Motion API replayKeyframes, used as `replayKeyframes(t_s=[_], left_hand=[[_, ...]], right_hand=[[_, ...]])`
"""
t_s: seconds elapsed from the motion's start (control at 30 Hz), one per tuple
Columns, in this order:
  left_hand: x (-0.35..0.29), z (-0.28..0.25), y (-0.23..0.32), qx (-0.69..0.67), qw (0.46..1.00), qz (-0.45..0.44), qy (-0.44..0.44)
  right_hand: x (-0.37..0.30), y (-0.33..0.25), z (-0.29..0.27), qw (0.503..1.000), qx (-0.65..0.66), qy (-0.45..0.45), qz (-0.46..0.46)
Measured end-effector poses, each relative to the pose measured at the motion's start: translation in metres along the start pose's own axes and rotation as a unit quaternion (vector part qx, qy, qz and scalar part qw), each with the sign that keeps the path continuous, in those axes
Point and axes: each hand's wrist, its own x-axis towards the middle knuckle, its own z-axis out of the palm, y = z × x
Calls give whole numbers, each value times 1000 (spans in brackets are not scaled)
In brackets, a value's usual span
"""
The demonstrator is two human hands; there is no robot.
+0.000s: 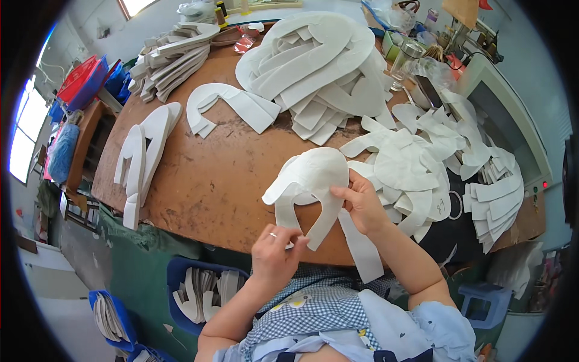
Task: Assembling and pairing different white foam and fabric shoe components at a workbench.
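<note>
A white U-shaped fabric piece (322,166) with a rounded top and two legs is held up over the table's near edge. My right hand (365,205) pinches its right side between thumb and fingers. A long white strip (359,247) hangs below that hand, over the table edge. At the end of the piece's right leg, my left hand (277,253) is closed in a pinch, with a ring on one finger. What sits between its fingertips is too small to make out. A loose heap of similar white pieces (407,163) lies just right of my right hand.
The brown table (205,175) also bears a tall white stack (313,54), a curved piece (223,99), and further stacks at the left. At the right stand a monitor (512,120) and a clear jar (407,57). Blue bins (178,277) with white pieces stand below the near edge.
</note>
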Motion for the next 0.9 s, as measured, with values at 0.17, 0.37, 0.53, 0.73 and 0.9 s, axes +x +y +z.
replayKeyframes(t_s=[0.17, 0.37, 0.53, 0.73, 0.9], left_hand=[[31, -5, 22, 9, 996, 26, 81], [33, -14, 15, -256, 952, -148, 78], [40, -27, -8, -566, 771, -289, 34], [39, -7, -25, -516, 784, -342, -40], [25, 2, -43, -313, 855, -402, -95]], right_hand=[[-15, -8, 23, 993, -109, -2, -48], [-33, -23, 52, 823, -414, -195, -337], [-12, -48, 32, 819, -465, 4, -335], [1, -30, 11, 902, -426, -54, -33], [4, -10, -15, 915, -399, 16, 50]])
